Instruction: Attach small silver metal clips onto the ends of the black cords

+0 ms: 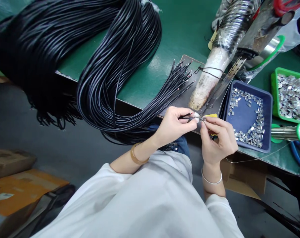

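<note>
My left hand (172, 127), with white wraps on its fingertips, pinches a black cable (185, 118) near its end. Opposite it, my right hand (218, 138) pinches a small metal connector (204, 119) between thumb and fingers. Cable end and connector meet between the fingertips; whether they are joined I cannot tell. Just beyond the hands, a soldering iron (225, 81) slants down beside a white, plastic-wrapped tube (209, 74). To the right, a blue tray (246, 117) holds many small metal connectors.
A large bundle of black cables (110, 66) lies over the green table (179, 26), some hanging off its front edge. A green bin (275, 96) of metal parts and a solder wire spool (283, 133) stand at right. Cardboard boxes (11, 163) sit on the floor at left.
</note>
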Demonstrator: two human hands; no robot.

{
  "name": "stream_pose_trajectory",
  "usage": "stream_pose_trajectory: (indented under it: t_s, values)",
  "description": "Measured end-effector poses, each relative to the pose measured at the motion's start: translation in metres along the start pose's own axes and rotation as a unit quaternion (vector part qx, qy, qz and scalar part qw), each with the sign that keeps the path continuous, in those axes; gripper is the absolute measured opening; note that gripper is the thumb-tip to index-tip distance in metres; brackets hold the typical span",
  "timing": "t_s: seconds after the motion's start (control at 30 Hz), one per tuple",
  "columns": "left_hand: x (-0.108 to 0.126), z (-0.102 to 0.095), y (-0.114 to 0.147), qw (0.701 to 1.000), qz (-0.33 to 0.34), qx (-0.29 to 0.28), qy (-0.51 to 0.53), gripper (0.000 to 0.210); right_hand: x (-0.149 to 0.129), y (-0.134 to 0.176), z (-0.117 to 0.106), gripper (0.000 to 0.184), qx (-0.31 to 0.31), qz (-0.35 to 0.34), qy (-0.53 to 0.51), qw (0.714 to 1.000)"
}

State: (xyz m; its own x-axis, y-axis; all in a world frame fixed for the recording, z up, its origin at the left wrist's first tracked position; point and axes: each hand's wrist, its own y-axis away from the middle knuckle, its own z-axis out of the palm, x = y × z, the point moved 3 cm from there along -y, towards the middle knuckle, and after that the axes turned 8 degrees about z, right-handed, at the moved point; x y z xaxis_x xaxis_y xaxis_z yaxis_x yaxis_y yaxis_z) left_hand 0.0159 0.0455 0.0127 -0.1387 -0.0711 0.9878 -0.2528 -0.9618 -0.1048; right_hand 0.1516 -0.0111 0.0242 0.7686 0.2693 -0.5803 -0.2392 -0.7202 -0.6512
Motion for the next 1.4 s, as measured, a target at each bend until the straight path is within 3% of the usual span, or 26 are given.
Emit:
stream_pose_trajectory:
  t_s: [0.13,0.33,0.57,0.77,1.07,1.4]
  values:
    - [0.004,0.000,0.000,1.000,0.013,0.002,-0.002,0.009,-0.003,0.000,0.000,0.021,0.006,-0.003,-0.005,1.000]
    - [-0.005,-0.003,0.001,0.999,-0.020,-0.026,0.002,0.010,0.004,0.007,-0.001,0.016,-0.012,0.004,-0.014,1.000]
    - [-0.004,-0.002,0.001,0.998,-0.006,-0.051,0.022,0.010,0.001,0.007,-0.003,0.023,0.017,-0.039,0.014,0.999]
    - [-0.006,-0.002,0.004,0.999,0.001,-0.033,0.015,0.012,0.000,0.005,0.000,0.020,0.005,-0.009,0.017,1.000]
    - [0.000,-0.001,0.008,0.997,0.065,-0.001,-0.049,0.015,-0.008,-0.001,0.001,0.021,0.003,-0.011,0.021,1.000]
    - [-0.010,-0.002,0.005,0.999,0.001,-0.044,0.029,0.009,0.000,0.008,-0.002,0.025,-0.009,-0.064,0.022,0.998]
